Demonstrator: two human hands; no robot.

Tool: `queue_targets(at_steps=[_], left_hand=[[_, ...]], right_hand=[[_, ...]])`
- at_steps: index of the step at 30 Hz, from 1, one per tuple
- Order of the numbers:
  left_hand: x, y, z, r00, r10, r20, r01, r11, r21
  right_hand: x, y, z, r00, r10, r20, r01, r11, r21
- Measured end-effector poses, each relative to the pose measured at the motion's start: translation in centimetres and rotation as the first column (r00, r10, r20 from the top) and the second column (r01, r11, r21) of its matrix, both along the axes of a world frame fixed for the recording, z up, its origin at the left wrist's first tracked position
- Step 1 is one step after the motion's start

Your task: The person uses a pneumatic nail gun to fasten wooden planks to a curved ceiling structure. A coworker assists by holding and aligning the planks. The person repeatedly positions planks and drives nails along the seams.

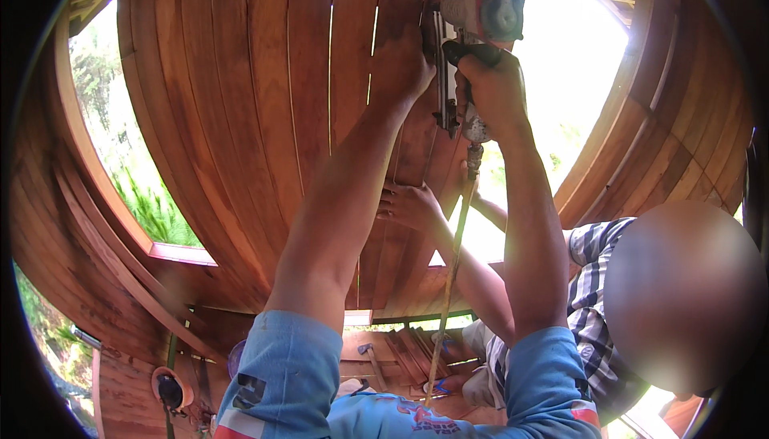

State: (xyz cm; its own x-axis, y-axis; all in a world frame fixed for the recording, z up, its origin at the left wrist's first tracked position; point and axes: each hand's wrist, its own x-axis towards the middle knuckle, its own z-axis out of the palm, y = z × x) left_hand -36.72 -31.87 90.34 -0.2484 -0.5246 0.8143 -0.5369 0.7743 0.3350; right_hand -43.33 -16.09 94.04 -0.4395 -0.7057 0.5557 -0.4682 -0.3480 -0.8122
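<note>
High up in front of the plank wall [272, 62], my right hand [498, 94] is wrapped round the black handle of an air nail gun [501, 16]. The gun's long magazine [445, 78] lies close against the reddish wooden boards, and an air hose [452, 279] hangs down from its handle end. Raised beside the magazine, my left hand [407, 66] is against the boards; its fingers are hard to make out there. Lower down, a co-worker's hand [407, 203] rests spread on the planks, and the other one [474, 187] is at the board edge.
To my right stands the co-worker in a striped shirt [597, 279], close by my right arm. Window openings flank the plank wall. Below lie a hammer [370, 359] and several loose boards [408, 355]. An orange round container [172, 389] is at lower left.
</note>
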Motion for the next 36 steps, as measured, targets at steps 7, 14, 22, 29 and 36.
queue_targets(at_steps=[7, 14, 22, 29, 36], left_hand=[[-0.7, -0.4, -0.1, 0.999, -0.015, -0.038, 0.016, 1.000, 0.018], [-0.5, -0.5, -0.4, 0.997, -0.005, -0.080, -0.010, 0.984, -0.178], [0.5, 1.3, 1.2, 0.998, -0.041, -0.045, 0.044, 0.996, 0.074], [1.0, 1.8, 1.6, 0.999, 0.001, 0.046, -0.009, 0.987, 0.160], [0.6, 1.7, 1.3, 1.000, -0.003, -0.017, 0.006, 0.991, 0.133]], right_hand=[[-0.3, 0.1, 0.1, 0.998, 0.032, 0.059, -0.033, 0.999, 0.016], [-1.2, -0.3, 0.1, 0.998, 0.023, -0.061, -0.023, 1.000, -0.002], [-1.3, 0.9, -0.5, 0.978, 0.105, 0.180, -0.099, 0.994, -0.045], [-2.0, 2.3, -0.9, 0.986, 0.093, 0.138, -0.090, 0.995, -0.030], [-1.1, 1.2, 0.3, 0.995, 0.095, 0.041, -0.094, 0.995, -0.022]])
